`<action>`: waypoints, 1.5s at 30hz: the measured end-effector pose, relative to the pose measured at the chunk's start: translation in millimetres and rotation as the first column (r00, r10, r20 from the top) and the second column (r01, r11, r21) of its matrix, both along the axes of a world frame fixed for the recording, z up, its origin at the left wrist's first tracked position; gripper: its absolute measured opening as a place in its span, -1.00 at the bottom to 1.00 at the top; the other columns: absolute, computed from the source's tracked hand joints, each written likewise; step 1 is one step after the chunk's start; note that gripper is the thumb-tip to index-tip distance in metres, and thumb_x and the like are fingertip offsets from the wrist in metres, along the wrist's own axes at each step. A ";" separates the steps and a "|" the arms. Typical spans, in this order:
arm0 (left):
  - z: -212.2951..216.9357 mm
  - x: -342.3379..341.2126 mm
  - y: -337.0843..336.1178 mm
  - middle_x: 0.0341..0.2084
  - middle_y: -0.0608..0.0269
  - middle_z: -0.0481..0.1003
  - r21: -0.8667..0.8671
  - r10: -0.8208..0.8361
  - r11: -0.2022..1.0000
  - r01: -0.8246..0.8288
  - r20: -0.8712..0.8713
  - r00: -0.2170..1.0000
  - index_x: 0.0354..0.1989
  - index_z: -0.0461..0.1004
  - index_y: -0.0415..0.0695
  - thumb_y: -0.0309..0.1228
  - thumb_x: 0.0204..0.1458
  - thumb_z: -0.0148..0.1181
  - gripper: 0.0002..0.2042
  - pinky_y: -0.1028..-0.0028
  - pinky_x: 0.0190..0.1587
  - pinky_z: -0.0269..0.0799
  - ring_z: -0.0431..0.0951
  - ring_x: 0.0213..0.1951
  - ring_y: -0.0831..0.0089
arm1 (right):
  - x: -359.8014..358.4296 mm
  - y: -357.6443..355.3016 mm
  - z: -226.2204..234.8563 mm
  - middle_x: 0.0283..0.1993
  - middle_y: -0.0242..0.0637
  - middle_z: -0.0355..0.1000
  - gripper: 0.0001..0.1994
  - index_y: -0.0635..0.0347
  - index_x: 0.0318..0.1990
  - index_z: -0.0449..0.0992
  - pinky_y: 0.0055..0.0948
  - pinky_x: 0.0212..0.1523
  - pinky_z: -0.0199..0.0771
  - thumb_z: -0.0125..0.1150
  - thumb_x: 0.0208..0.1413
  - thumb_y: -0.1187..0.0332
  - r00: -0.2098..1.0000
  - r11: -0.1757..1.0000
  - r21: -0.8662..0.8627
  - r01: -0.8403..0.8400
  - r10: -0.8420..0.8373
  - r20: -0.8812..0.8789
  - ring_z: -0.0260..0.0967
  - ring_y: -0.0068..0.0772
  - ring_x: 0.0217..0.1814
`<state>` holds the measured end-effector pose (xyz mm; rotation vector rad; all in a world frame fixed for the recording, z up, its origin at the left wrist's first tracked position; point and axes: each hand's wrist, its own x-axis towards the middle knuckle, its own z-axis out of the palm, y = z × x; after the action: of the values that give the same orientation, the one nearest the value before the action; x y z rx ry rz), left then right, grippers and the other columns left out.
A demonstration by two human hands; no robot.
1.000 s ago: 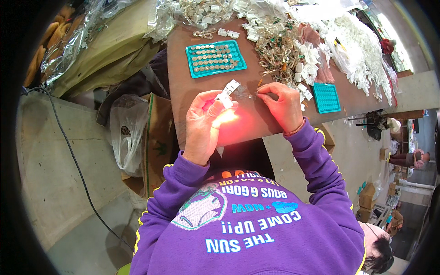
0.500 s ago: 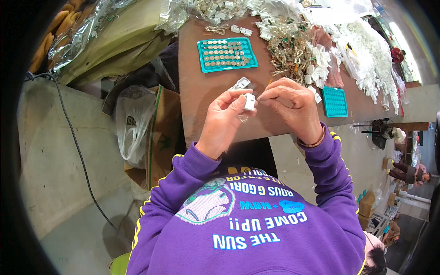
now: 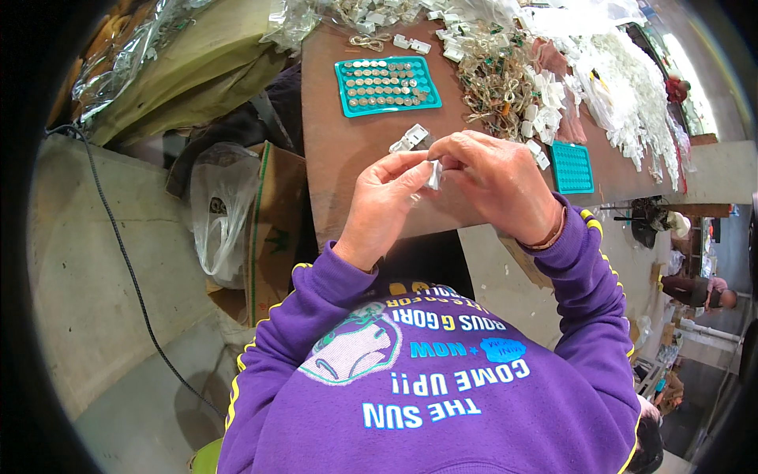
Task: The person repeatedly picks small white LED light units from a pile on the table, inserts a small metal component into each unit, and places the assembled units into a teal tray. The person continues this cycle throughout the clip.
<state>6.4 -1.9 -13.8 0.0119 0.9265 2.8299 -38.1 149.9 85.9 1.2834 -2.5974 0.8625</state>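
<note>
Just past the table's near edge, my left hand (image 3: 380, 201) pinches a small white plastic case (image 3: 433, 175) between thumb and fingers. My right hand (image 3: 499, 180) is bent over from the right, its thumb and fingertips closed on the upper edge of that same case. Whether a smaller part lies between the right fingertips is hidden. Behind the left fingertips, another white plastic case (image 3: 415, 135) is on the brown tabletop (image 3: 339, 166). Farther back, a teal tray (image 3: 427, 73) carries rows of round silver button cells.
A tangled heap of thin wires (image 3: 491, 87) and white parts lies right of the tray. White pieces (image 3: 632, 110) pile up at the far right, near a smaller teal tray (image 3: 572, 167). A clear plastic bag (image 3: 225, 213) hangs by a cardboard box (image 3: 276, 229) at left.
My right hand has moved in to the left and turned over the white case, its fingers now closed on it. The case has tilted in my left hand.
</note>
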 end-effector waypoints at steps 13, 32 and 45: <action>6.8 0.4 -2.3 -0.26 0.22 0.51 -0.028 0.007 1.000 -0.006 0.023 1.000 -0.08 0.49 -0.32 -0.40 0.21 0.12 -0.76 0.49 -0.17 0.51 0.53 -0.28 0.50 | 10.1 3.3 -19.3 -0.38 -0.17 0.43 -0.88 0.27 -0.33 0.45 -0.36 -0.38 0.43 0.25 -0.04 0.58 0.980 0.972 -0.156 0.178 -0.161 0.117 0.44 -0.17 -0.38; -8.2 3.9 -2.2 -0.25 0.17 0.53 0.087 0.011 0.996 -0.016 0.057 0.998 -0.01 0.42 -0.31 -0.41 0.24 0.07 -0.75 0.48 -0.16 0.47 0.55 -0.27 0.42 | 16.5 -7.2 -40.9 -0.36 -0.19 0.44 -0.86 0.23 -0.31 0.44 -0.33 -0.43 0.45 0.25 -0.03 0.58 0.983 0.947 -0.264 0.180 -0.183 0.016 0.46 -0.10 -0.38; 87.4 -191.7 -36.9 0.00 0.04 0.48 -0.398 -0.442 -0.235 -0.887 -0.769 0.462 0.10 0.42 -0.06 -0.33 0.04 0.21 -0.59 0.23 -0.05 0.46 0.52 -0.04 0.05 | 53.2 50.0 -57.1 -0.22 -0.15 0.50 -0.79 0.24 -0.19 0.54 -0.41 -0.26 0.51 0.33 -0.03 0.50 0.897 0.820 -0.365 0.440 -0.379 0.229 0.52 -0.23 -0.28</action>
<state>-185.3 -38.7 73.6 1.1702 3.5840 0.7953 15.1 199.9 28.8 0.5341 -2.4576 1.3496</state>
